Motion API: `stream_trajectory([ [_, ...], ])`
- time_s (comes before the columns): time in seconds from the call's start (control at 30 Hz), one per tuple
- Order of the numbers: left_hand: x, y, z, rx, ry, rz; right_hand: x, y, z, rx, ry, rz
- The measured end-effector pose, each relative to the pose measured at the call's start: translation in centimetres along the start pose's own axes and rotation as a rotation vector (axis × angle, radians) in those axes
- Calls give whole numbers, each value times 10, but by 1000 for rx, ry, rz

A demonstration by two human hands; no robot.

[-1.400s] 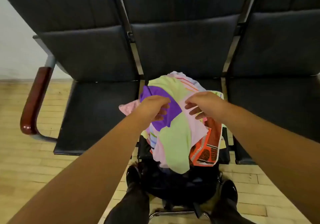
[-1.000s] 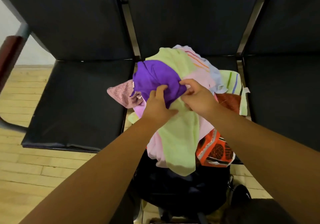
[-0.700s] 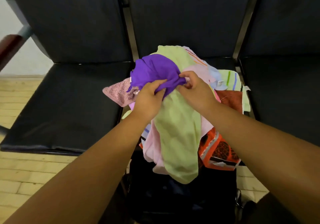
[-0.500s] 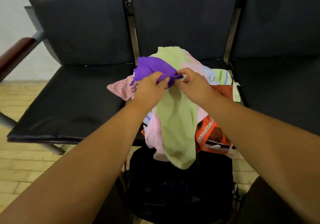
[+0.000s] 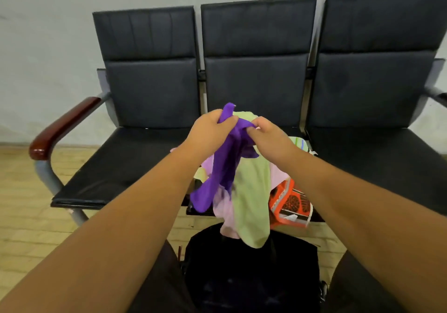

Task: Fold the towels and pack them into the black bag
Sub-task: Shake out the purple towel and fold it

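Left hand (image 5: pixel 210 128) and right hand (image 5: pixel 269 137) are up over the middle seat, close together. Each grip is clamped on the top edge of a purple cloth towel (image 5: pixel 223 167). Left fingers and thumb curl round a bunched corner that sticks up above the fist. Right thumb and fingers pinch the edge just beside it. The towel hangs down from both hands in front of a heap of loose towels, its lower end blurred.

The heap sits on the middle seat of a row of three black padded chairs (image 5: pixel 256 82) and drapes over the front edge:
- light green towel (image 5: pixel 251 206) on top, hanging lowest
- pale pink towel (image 5: pixel 226 218) to its left
- orange-and-black patterned towel (image 5: pixel 291 202) to its right
- corner of a striped towel (image 5: pixel 300 143) behind the right wrist

Black fabric bag (image 5: pixel 251 276) is on the floor below the heap, between the person's dark-trousered legs. The green towel's tip hangs over its top. Cannot tell if the bag is open.

Reddish wooden armrest (image 5: pixel 63 125) at far left, light wood floor (image 5: pixel 24 203).
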State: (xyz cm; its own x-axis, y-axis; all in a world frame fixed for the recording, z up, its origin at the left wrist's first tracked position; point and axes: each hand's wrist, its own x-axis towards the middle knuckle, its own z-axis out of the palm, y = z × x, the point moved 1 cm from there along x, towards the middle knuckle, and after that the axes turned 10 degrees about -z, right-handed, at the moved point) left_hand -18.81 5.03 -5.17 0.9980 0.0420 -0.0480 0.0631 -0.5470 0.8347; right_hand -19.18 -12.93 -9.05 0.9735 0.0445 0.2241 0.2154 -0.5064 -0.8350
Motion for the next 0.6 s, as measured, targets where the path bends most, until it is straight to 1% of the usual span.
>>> stream_trajectory([
  [0.07,-6,13,-11,-9,2,-14,-2,-17,-9,-41,36,-31],
  [0.17,-19,29,-26,-94,-10,-26,-5,-41,-22,-81,70,-92],
  [0.27,-28,41,-39,-138,-28,5,-6,-59,-36,-117,103,-135],
  [0.4,-26,48,-52,-95,-26,40,-8,-74,-56,-167,111,-204],
  [0.53,-26,47,-59,-125,-117,52,-9,-80,-72,-233,111,-233],
  [0.6,-26,47,-60,-110,-126,52,-10,-82,-78,-260,105,-240],
])
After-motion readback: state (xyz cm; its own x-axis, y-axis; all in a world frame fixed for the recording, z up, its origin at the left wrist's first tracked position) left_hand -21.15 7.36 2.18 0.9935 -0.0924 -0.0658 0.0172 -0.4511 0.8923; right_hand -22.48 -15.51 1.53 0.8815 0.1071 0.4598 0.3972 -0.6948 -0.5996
